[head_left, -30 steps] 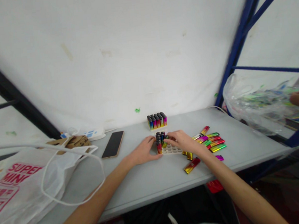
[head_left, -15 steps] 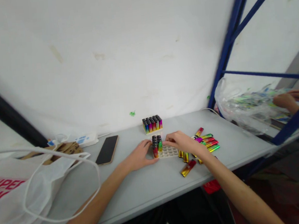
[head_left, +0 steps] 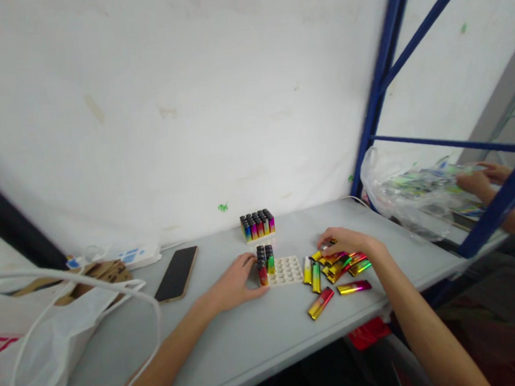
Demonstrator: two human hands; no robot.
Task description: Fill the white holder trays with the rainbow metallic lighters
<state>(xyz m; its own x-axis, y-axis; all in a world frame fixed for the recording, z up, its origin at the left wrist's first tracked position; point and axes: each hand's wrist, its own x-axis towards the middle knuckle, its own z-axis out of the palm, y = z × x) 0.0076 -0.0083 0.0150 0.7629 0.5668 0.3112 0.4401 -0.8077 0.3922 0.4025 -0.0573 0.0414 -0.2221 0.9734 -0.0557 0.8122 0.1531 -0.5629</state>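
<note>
A white tray with round holes (head_left: 286,271) lies on the grey table (head_left: 260,325), with several rainbow-coloured lighters (head_left: 265,259) standing at its left end. My left hand (head_left: 234,280) rests on the table against the tray's left side, fingers curled at the standing lighters. My right hand (head_left: 346,242) is over the pile of loose lighters (head_left: 341,265) to the right of the tray, fingers closed down on one of them. More loose lighters (head_left: 320,303) lie nearer the table's front edge.
A full tray of lighters (head_left: 257,225) stands by the white wall. A dark phone (head_left: 177,273), a power strip (head_left: 125,254), a cardboard piece (head_left: 94,273) and a white plastic bag (head_left: 36,344) lie left. Beyond the blue frame (head_left: 376,80), another person's hands (head_left: 479,179) work at a clear bag (head_left: 402,195).
My right hand has left the tray and moved right onto the pile of loose lighters. The left hand stays at the tray. The view has shifted right.
</note>
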